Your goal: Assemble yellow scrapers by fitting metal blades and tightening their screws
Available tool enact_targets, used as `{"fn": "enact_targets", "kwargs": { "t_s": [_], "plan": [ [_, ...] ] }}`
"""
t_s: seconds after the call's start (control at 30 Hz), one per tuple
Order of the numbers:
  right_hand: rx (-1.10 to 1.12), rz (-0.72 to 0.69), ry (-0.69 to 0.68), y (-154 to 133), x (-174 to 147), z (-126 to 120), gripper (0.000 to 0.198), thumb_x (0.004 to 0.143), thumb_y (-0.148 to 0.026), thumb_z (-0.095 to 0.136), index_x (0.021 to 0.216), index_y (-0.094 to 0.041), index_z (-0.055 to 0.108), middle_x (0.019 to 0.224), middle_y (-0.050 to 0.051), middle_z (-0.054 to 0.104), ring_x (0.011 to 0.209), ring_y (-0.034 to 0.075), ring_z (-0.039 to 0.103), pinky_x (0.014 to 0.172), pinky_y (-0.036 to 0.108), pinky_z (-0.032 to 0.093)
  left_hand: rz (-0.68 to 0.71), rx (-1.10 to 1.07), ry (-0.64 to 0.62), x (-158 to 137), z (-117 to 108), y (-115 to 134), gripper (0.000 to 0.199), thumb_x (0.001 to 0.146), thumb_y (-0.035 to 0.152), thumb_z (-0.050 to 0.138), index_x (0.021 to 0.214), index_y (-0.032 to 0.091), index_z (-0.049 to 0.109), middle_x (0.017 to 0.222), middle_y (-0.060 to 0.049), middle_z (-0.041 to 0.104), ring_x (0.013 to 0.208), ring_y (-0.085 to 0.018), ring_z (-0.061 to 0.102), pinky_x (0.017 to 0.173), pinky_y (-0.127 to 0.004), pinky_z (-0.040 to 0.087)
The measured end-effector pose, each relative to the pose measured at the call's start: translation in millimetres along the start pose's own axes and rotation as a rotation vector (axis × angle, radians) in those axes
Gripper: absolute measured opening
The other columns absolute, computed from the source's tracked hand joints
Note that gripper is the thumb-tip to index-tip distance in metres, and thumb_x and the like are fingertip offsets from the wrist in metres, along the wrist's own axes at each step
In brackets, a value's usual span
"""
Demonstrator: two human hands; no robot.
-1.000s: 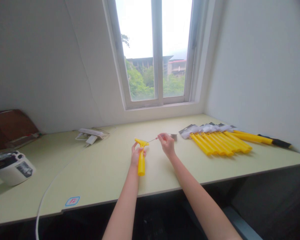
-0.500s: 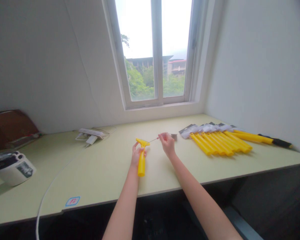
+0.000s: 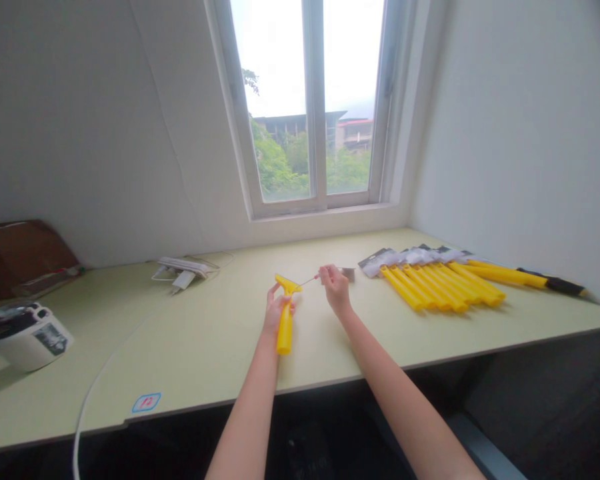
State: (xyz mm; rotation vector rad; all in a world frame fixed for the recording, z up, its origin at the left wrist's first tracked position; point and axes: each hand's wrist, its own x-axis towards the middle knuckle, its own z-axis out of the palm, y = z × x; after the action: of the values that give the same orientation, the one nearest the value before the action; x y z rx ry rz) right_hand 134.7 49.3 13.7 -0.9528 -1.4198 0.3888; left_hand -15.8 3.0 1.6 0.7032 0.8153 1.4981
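My left hand point(image 3: 275, 312) is closed around a yellow T-shaped plastic scraper handle point(image 3: 285, 333), its wide head pointing away from me and its round tube end towards me. In my right hand point(image 3: 336, 289) is a thin screwdriver point(image 3: 309, 281), pinched between the fingers. The shaft points left, and its tip meets the right side of the yellow head; whether it sits on a screw is too small to tell. Just behind my right hand lies a small grey-brown piece point(image 3: 349, 273) on the table.
Several yellow tubes point(image 3: 433, 287) with clear plastic bags point(image 3: 415, 256) lie in a row at the right, beside a long yellow-and-black tool point(image 3: 530, 277). A power strip point(image 3: 183, 268) is at the back left. A white mug point(image 3: 30, 340) stands far left, near a cardboard box point(image 3: 27, 253).
The yellow scraper handle has shifted slightly right and its head has tilted a little. My right hand stays nearly in place, with the screwdriver still against the head.
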Motion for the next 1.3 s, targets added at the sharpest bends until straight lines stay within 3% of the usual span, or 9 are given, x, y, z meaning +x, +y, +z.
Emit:
{"fn": "enact_targets", "kwargs": {
  "t_s": [0.23,0.33,0.47,0.6,0.77,1.0,1.2,1.3],
  "plan": [
    [-0.133,0.072,0.090,4.1,-0.7,-2.8,0.038,0.081,-0.048,0.038,0.056,-0.020,0.044,0.048,-0.002,0.048,0.046,0.012,0.044,0.050,0.023,0.032,-0.014,0.018,-0.009,2.1,-2.1,-1.1,0.061,0.059,0.009,0.057,0.112,0.026,0.033,0.071,0.001,0.053,0.046,-0.006,0.047,0.042,-0.017,0.034],
    [-0.112,0.095,0.084,9.4,-0.4,-0.9,0.035,0.085,-0.044,0.029,0.064,-0.020,0.045,0.056,0.000,0.052,0.052,0.014,0.047,0.053,0.025,0.034,-0.009,0.044,-0.014,1.8,-1.7,-0.9,0.059,0.059,0.009,0.054,0.112,0.025,0.033,0.071,0.001,0.053,0.045,-0.006,0.047,0.043,-0.017,0.034],
    [-0.039,-0.010,0.097,11.3,1.7,0.9,0.032,0.086,-0.036,0.022,0.073,-0.020,0.046,0.068,0.002,0.055,0.066,0.016,0.051,0.062,0.027,0.038,-0.009,0.052,-0.015,0.2,-0.1,0.3,0.059,0.059,0.009,0.054,0.111,0.025,0.033,0.070,0.002,0.053,0.045,-0.006,0.047,0.043,-0.017,0.034],
    [-0.023,-0.023,0.051,0.4,1.7,-2.5,0.030,0.084,-0.038,0.032,0.074,-0.018,0.052,0.066,0.002,0.059,0.062,0.014,0.053,0.062,0.025,0.039,-0.007,0.043,-0.015,-0.2,-0.3,0.5,0.059,0.058,0.009,0.056,0.111,0.025,0.034,0.070,0.002,0.053,0.045,-0.006,0.047,0.043,-0.017,0.035],
    [-0.080,0.039,0.120,-5.1,-1.2,-5.2,0.028,0.080,-0.043,0.043,0.073,-0.018,0.053,0.059,0.001,0.059,0.051,0.013,0.050,0.053,0.024,0.037,-0.013,0.029,-0.015,0.6,-1.3,0.1,0.059,0.058,0.010,0.057,0.110,0.025,0.034,0.071,0.001,0.053,0.046,-0.006,0.047,0.042,-0.017,0.035],
    [-0.074,-0.019,0.026,7.1,0.9,-2.2,0.030,0.084,-0.032,0.026,0.082,-0.018,0.053,0.071,0.003,0.062,0.070,0.017,0.055,0.063,0.027,0.039,0.001,0.019,0.005,1.1,-1.3,0.3,0.060,0.058,0.008,0.058,0.111,0.024,0.035,0.074,0.000,0.054,0.045,-0.005,0.046,0.043,-0.018,0.034],
    [-0.087,0.028,0.088,0.3,-0.8,-4.7,0.026,0.080,-0.041,0.041,0.076,-0.018,0.052,0.059,0.000,0.059,0.049,0.013,0.050,0.052,0.023,0.036,-0.011,0.023,-0.019,0.9,-1.5,-0.3,0.058,0.059,0.009,0.055,0.110,0.026,0.034,0.072,0.001,0.053,0.045,-0.006,0.047,0.042,-0.017,0.035],
    [-0.124,0.033,0.086,2.4,-1.7,-4.3,0.032,0.082,-0.043,0.037,0.069,-0.018,0.052,0.055,0.001,0.057,0.048,0.013,0.049,0.050,0.023,0.034,-0.010,0.010,-0.015,0.7,-1.0,-0.3,0.058,0.059,0.009,0.056,0.111,0.025,0.035,0.071,0.002,0.053,0.045,-0.005,0.047,0.042,-0.017,0.035]
  ]
}}
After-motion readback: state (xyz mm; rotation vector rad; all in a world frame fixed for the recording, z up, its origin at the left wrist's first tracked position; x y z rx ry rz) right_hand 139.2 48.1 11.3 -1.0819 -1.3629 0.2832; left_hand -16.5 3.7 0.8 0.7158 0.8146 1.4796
